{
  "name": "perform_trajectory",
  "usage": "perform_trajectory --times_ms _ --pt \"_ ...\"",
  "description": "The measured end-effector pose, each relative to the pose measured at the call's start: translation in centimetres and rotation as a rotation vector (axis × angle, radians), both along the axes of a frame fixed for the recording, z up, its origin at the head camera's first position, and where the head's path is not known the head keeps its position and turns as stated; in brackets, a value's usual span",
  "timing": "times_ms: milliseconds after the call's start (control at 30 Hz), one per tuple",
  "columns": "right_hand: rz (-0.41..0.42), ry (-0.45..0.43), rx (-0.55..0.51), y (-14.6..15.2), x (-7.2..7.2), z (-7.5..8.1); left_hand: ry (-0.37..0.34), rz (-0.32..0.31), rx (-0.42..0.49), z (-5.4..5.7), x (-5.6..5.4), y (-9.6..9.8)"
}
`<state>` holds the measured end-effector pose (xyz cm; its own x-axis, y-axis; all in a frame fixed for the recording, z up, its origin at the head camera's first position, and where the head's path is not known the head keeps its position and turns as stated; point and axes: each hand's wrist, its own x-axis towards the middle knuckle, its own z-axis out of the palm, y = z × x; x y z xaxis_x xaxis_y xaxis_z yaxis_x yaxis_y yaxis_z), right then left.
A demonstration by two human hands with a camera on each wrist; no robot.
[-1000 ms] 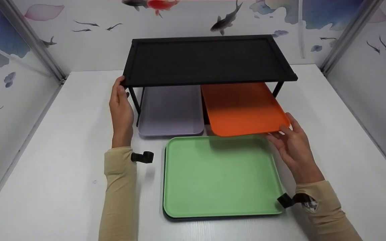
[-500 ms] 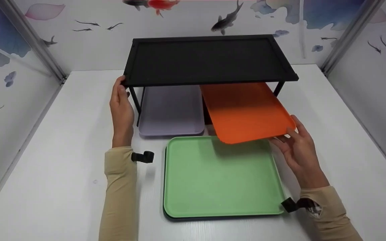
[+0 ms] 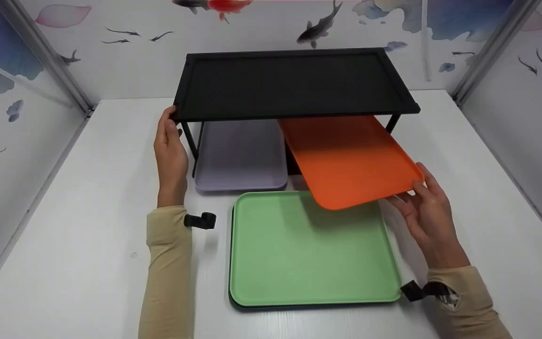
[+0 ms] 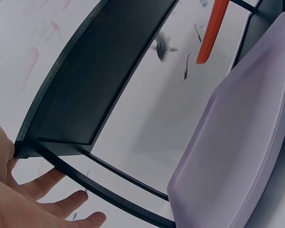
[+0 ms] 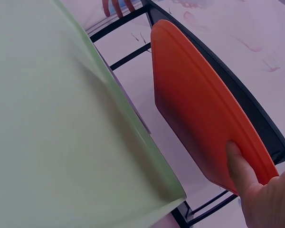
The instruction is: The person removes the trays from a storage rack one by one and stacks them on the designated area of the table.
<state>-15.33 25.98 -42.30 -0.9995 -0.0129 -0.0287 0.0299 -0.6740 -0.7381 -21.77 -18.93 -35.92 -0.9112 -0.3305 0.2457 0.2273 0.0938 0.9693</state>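
A black rack (image 3: 290, 84) stands at the back of the table. My left hand (image 3: 171, 157) holds its front left corner, thumb and fingers about the corner, other fingers spread beside the leg in the left wrist view. My right hand (image 3: 431, 214) pinches the front right corner of an orange tray (image 3: 351, 162). This tray slants out from under the rack's right half, its rear part hidden beneath the top. Its near end overhangs the far edge of a green tray (image 3: 313, 254) and casts a shadow there. A lilac tray (image 3: 243, 157) sits under the rack's left half.
Beneath the green tray shows the rim of a dark tray (image 3: 252, 308). The rack's thin legs (image 3: 189, 141) come down beside the lilac tray. White walls (image 3: 134, 70) with painted fish enclose the white table (image 3: 87, 226) at the back and sides.
My right hand has drawn the orange tray toward me and to the right, turning its near end further over the green tray. The left hand stays at the rack's corner.
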Motion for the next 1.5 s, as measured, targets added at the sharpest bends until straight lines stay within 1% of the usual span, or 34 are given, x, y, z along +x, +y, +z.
perform_trajectory --times_ms 233,533,767,867,1067,1300,1500 --pt "-0.007 0.012 -0.013 0.4 0.0 -0.2 -0.002 -0.002 -0.002 0.0 0.0 -0.1" --pt "-0.026 0.009 0.011 0.8 0.0 -0.2 -0.001 -0.002 0.012 0.0 0.0 0.0" --pt "-0.042 -0.004 0.023 1.1 0.1 -0.1 -0.006 -0.002 0.005 0.0 0.1 0.0" --pt "-0.052 -0.018 0.013 1.3 0.1 -0.1 -0.014 0.001 0.006 0.0 0.1 0.0" --pt "-0.054 -0.028 -0.01 1.6 0.2 -0.2 -0.003 -0.001 0.004 0.0 0.1 0.0" --pt "-0.049 -0.02 -0.021 1.7 0.2 -0.2 0.007 -0.003 0.01 -0.1 0.0 0.0" --pt "-0.048 0.004 -0.026 1.8 0.2 -0.4 -0.004 0.0 0.014 0.0 0.0 0.0"
